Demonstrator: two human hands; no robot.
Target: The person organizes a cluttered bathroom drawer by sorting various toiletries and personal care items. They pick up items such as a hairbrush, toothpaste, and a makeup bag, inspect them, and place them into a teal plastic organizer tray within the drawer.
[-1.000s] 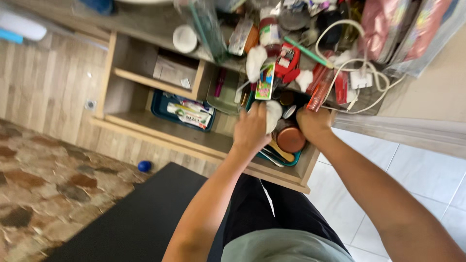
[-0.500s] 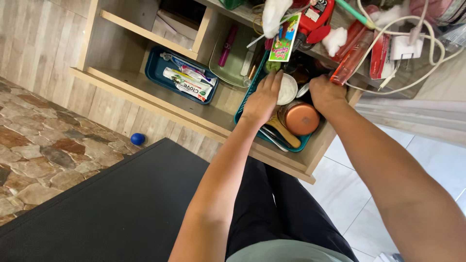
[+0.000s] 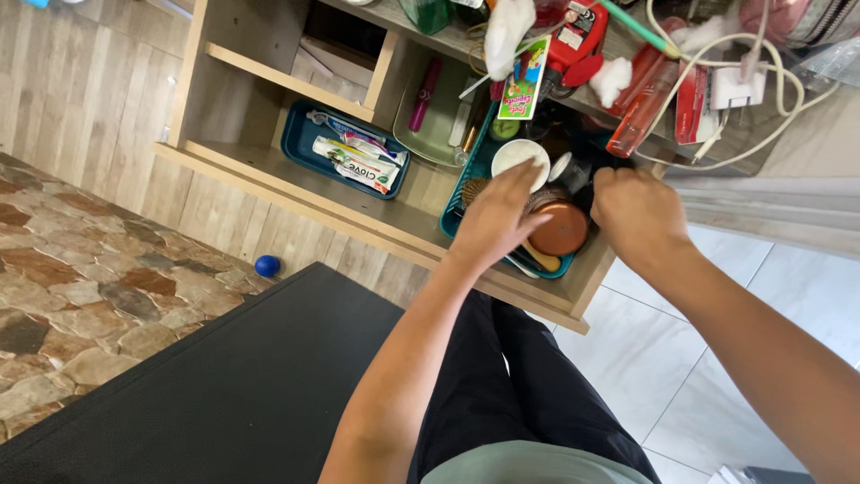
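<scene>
Reaching into teal basket point(image 3: 461, 211): left hand point(image 3: 495, 218) open, fingers spread over white lid point(image 3: 520, 157); right hand point(image 3: 638, 213) fisted, contents unclear.

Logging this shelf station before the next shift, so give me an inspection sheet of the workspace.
Surface: wooden shelf, lower board partly bare.
Job's things: teal basket holding a copper-coloured round lid and a white round lid.
Clutter: blue tray of tubes; red items on the top board.
Hands: left hand rests over the basket, fingers spread; right hand closed beside the copper lid, contents hidden.
Cables: white cable looped over the top board.
Surroundings: blue ball on stone floor; black mat.
</scene>
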